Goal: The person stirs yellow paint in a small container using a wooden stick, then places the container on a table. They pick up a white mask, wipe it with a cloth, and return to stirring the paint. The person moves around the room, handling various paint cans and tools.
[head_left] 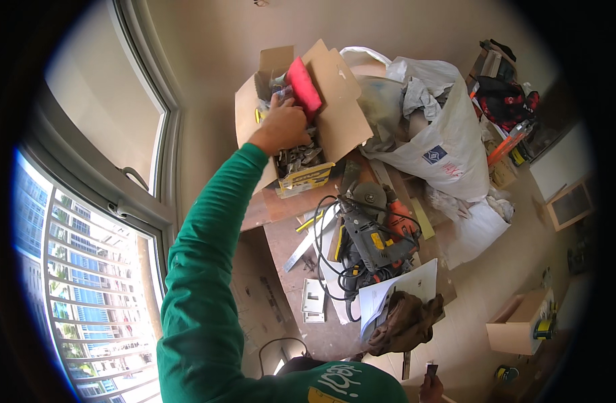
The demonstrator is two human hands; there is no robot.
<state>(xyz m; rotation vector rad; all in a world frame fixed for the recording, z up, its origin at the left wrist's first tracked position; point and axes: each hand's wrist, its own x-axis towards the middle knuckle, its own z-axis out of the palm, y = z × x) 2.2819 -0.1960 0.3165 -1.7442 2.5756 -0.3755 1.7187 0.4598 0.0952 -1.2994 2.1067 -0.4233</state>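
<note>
My left hand (284, 124), at the end of a green sleeve, reaches into an open cardboard box (348, 111). Its fingers are stretched out and partly apart, touching a clear plastic packet (279, 87). Beside the fingers stands a bright red flat pad or packet (304, 86). Below the wrist, small metal fittings (300, 158) lie heaped in the box. Low in the view, my right hand (431, 391) is closed around a small dark flat piece (432, 369), whose kind I cannot make out.
A grey angle grinder (372, 235) with a black cord and an orange power tool (400, 218) lie on the worktable. White frame plates (313, 299), papers (415, 282) and a brown cloth (405, 322) are nearer. White sacks (449, 161) stand right; a barred window (96, 289) is left.
</note>
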